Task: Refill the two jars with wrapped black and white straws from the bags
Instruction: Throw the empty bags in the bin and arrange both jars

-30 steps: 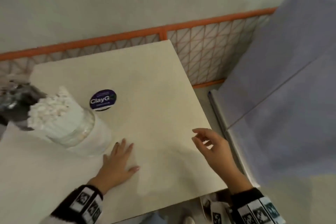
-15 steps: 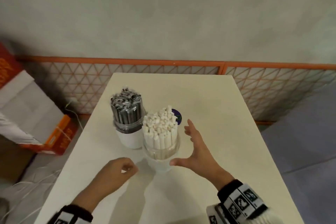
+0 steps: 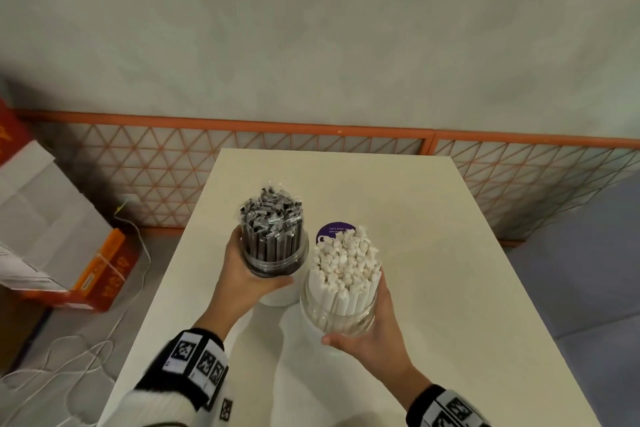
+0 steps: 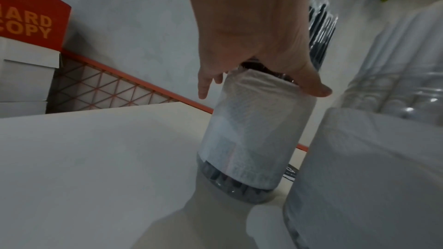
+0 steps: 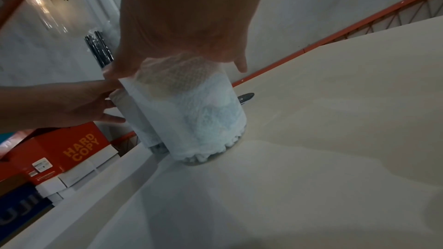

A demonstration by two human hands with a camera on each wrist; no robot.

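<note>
Two clear jars wrapped in white paper stand side by side on the cream table [image 3: 433, 288]. The left jar [image 3: 273, 256] is packed with wrapped black straws [image 3: 272, 215], and my left hand [image 3: 242, 274] curls round its left side near the rim. The wrist view shows that hand [image 4: 251, 44] with thumb and fingers on the jar [image 4: 249, 129]. The right jar [image 3: 341, 308] is full of wrapped white straws [image 3: 346, 260]. My right hand [image 3: 374, 340] grips it from the near right, and in the wrist view the hand [image 5: 187, 25] wraps the jar's top [image 5: 191, 116]. No bags are in view.
A round purple sticker [image 3: 334, 230] lies on the table just behind the jars. An orange mesh fence [image 3: 311, 156] runs behind the table along the wall. Orange-and-white boxes [image 3: 69, 253] and a white cable [image 3: 69, 357] lie on the floor to the left.
The head view swung back left onto the jars. My left hand rose from the table to grip the black-straw jar. My right hand, open beside the white-straw jar, now grips it.
</note>
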